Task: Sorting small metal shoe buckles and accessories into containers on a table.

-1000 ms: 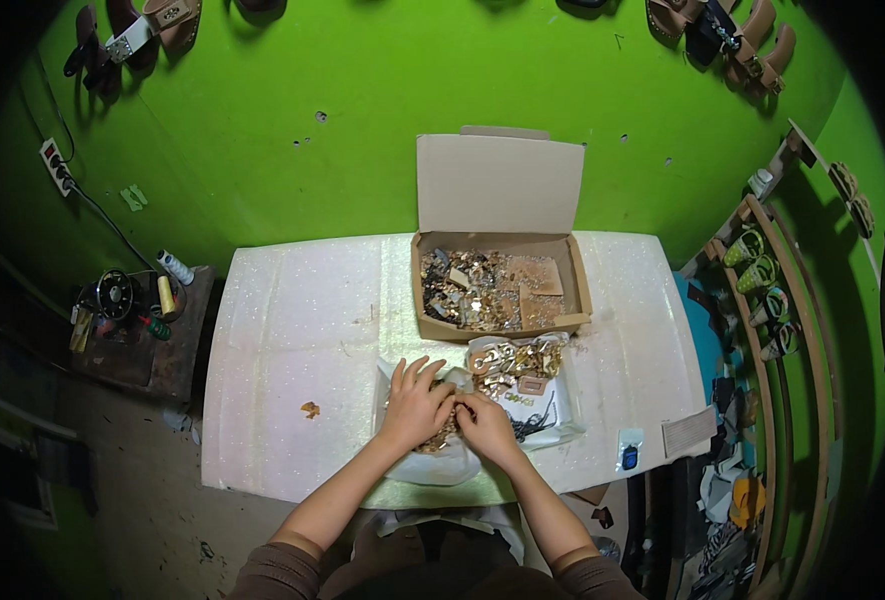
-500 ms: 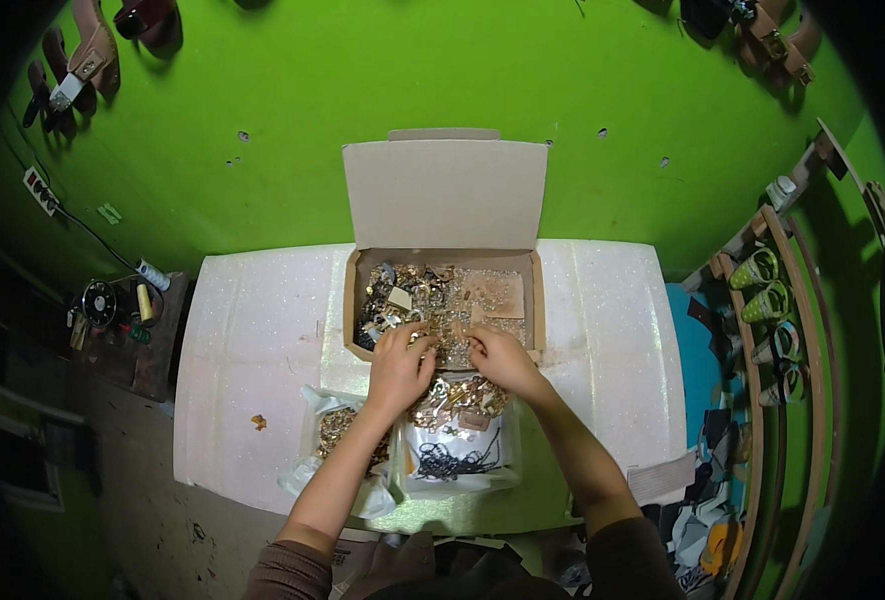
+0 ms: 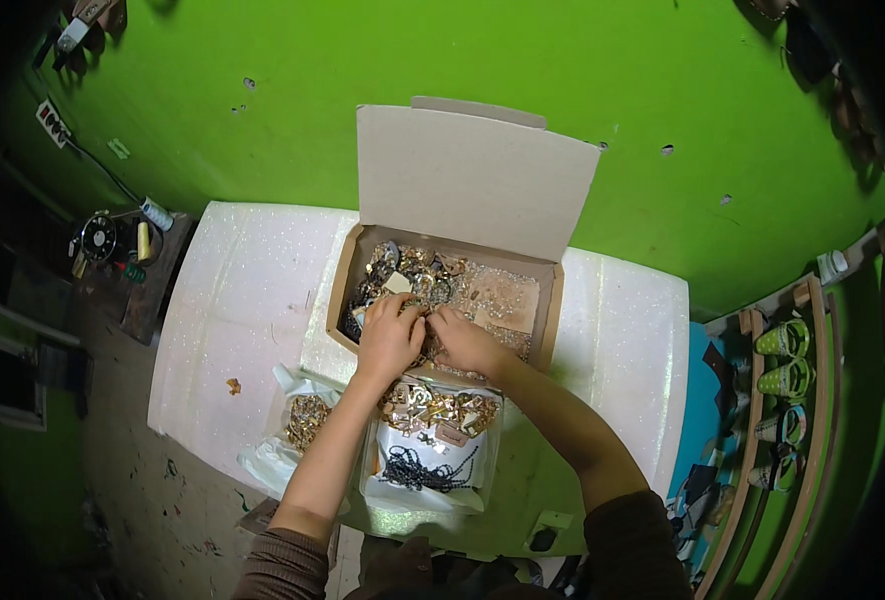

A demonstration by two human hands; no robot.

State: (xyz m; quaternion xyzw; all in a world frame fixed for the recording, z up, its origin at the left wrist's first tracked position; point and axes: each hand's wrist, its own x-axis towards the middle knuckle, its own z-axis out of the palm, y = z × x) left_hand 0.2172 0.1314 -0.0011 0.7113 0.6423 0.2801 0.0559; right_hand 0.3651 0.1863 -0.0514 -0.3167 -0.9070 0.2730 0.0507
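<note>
Both hands reach into an open cardboard box [image 3: 549,335] full of small metallic and beaded pieces. My left hand [image 3: 390,333] bends its fingers down into the gold and dark trinkets [image 3: 424,268] on the box's left side. Close beside it, my right hand [image 3: 464,342] has its fingers curled, their tips at the pile near the left fingertips. Whatever either hand grips is too small or hidden to make out. A flat brown piece [image 3: 510,305] lies among clear beads at the box's right. Nearer me sits a clear tray [image 3: 370,470] with gold pieces and a black beaded strand [image 3: 427,468].
A white plastic bag [image 3: 262,462] holding gold bits lies left of the tray. The box stands on a white glittery table [image 3: 232,310] against a green wall. Sandals hang on a wooden rack [image 3: 812,400] at the right; a side table [image 3: 142,300] with a small fan is left.
My right hand has moved left, close to my left hand. The whole view has tilted and shifted, so the box now appears turned.
</note>
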